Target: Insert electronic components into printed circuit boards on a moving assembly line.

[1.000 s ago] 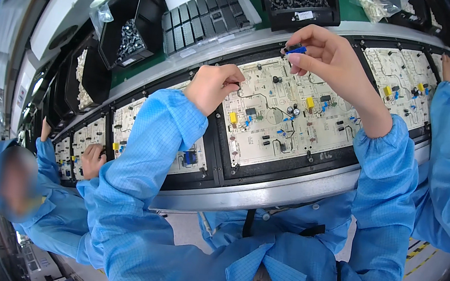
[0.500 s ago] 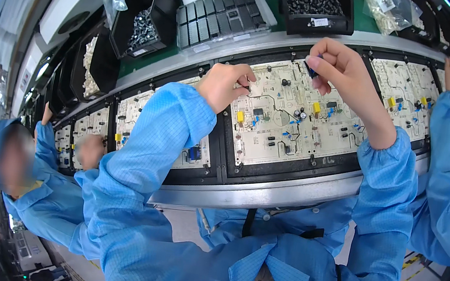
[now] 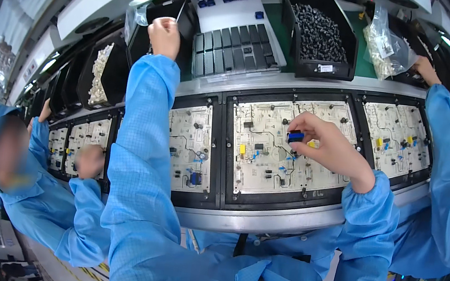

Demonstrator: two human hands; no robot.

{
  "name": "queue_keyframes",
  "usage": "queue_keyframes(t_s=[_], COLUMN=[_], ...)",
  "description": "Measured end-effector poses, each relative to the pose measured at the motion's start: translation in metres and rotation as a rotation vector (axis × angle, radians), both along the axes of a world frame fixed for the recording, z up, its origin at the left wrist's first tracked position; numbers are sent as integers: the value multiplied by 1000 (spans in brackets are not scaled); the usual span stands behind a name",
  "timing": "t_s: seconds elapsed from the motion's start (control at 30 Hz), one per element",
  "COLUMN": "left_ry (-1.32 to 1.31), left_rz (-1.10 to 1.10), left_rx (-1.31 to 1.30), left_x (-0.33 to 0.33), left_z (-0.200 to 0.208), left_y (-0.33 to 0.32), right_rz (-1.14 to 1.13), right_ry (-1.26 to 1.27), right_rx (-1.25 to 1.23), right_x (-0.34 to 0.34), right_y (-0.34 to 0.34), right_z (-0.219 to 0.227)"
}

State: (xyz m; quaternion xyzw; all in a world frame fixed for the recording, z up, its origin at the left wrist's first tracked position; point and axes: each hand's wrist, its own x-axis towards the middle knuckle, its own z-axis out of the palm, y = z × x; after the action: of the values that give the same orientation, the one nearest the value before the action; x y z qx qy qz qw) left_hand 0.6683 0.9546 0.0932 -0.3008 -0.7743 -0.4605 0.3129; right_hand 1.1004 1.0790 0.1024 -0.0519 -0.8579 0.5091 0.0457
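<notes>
framed circuit boards (image 3: 268, 118) are carried by the bench (image 3: 260, 222), beneath the right fingers (image 3: 308, 120) and to either side.

Before you, a circuit board (image 3: 260, 164) sits in its frame (image 3: 279, 199) — behind it, a parts tray (image 3: 222, 22), with a parts bin (image 3: 337, 71) to the tray's right.

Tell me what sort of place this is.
Probably an electronics assembly line: circuit boards sit in a row of black frames, a bin holds many small dark parts, and a co-worker in matching blue workwear is alongside.
</notes>
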Motion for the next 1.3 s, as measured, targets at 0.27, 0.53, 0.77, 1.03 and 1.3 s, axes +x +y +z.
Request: queue_keyframes(t_s=[0.27, 0.53, 0.77, 1.03, 1.3], left_ry=[-380, -301, -246, -213, -35], left_rz=[74, 0, 124, 188, 180], left_rx=[-708, -683, -674, -523, -324], left_x=[-88, -70, -57, -43, -73], left_z=[-39, -28, -23, -26, -33], left_y=[-47, -39, -37, -29, -50], right_rz=[-6, -33, -74, -93, -154], right_ry=[78, 168, 88, -41, -225], right_rx=[37, 204, 150, -120, -316], right_x=[-4, -2, 0, 26, 44], right_y=[-2, -3, -5, -5, -34], right_z=[5, 5, 3, -3, -3])
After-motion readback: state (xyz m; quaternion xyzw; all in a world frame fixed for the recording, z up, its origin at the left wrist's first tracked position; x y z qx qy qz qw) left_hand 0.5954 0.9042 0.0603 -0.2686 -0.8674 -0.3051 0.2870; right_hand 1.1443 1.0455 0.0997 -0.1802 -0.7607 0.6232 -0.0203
